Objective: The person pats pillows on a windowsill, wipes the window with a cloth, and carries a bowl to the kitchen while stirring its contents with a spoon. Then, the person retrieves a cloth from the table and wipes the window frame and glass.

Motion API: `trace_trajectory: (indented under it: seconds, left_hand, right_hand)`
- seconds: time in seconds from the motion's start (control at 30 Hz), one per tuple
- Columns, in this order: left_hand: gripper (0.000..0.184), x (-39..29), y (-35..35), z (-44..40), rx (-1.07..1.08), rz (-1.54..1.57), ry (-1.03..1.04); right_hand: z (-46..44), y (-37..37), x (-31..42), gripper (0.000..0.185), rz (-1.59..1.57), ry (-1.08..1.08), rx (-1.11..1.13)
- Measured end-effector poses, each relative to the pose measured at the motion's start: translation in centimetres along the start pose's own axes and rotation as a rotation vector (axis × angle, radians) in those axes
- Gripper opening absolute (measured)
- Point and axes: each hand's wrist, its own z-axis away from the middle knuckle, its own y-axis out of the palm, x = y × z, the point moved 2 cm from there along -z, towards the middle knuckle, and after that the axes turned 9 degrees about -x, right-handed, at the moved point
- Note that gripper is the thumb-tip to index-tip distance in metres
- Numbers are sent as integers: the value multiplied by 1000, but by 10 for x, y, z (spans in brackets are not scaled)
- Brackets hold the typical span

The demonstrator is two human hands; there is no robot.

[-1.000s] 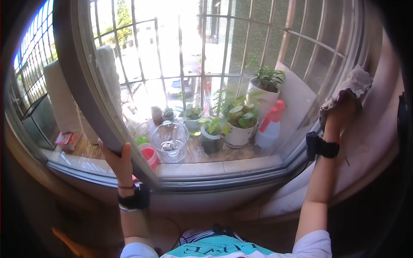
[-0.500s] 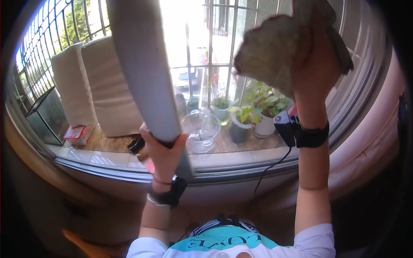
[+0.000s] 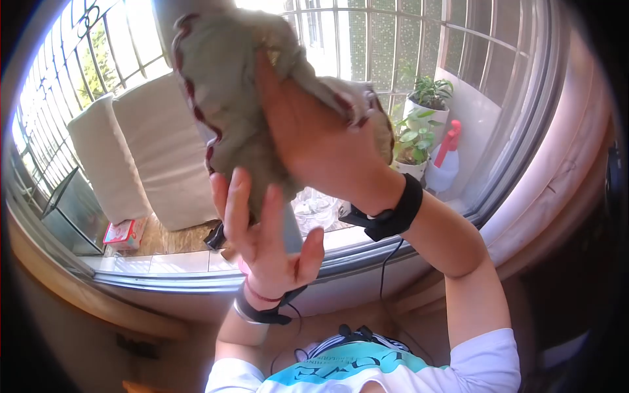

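A grey-green cloth with a dark red stitched edge (image 3: pixel 226 85) hangs from my right hand (image 3: pixel 321 141), whose fingers are wrapped round it. The cloth covers much of the window frame's upright (image 3: pixel 190 8). Just below the cloth, my left hand (image 3: pixel 265 245) has its fingers spread, palm facing the frame and the cloth's lower edge. It holds nothing. A black band with a small device sits on each wrist.
Behind the window bars stand potted plants (image 3: pixel 429 98), a spray bottle with a red head (image 3: pixel 445 160) and a clear bowl (image 3: pixel 313 208). To the left are beige cushions (image 3: pixel 164 147), a red-and-white box (image 3: pixel 123 234) and a glass tank (image 3: pixel 75 213). A cable hangs below my right wrist.
My right hand has swung left with the cloth, from the right side across to the frame's upright. My left hand has let go of the upright and opened its fingers.
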Motion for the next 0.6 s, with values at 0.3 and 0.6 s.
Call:
trace_trajectory:
  seconds: [0.3,0.6]
  left_hand:
    - [71,-40,59,-14,226,-234,-183]
    - [65,-124,169,-24,473,-168,-136]
  right_hand:
    - [44,-16,-31,32,-358,34,-26]
    - [127,-54,-139,32,-312,253,34]
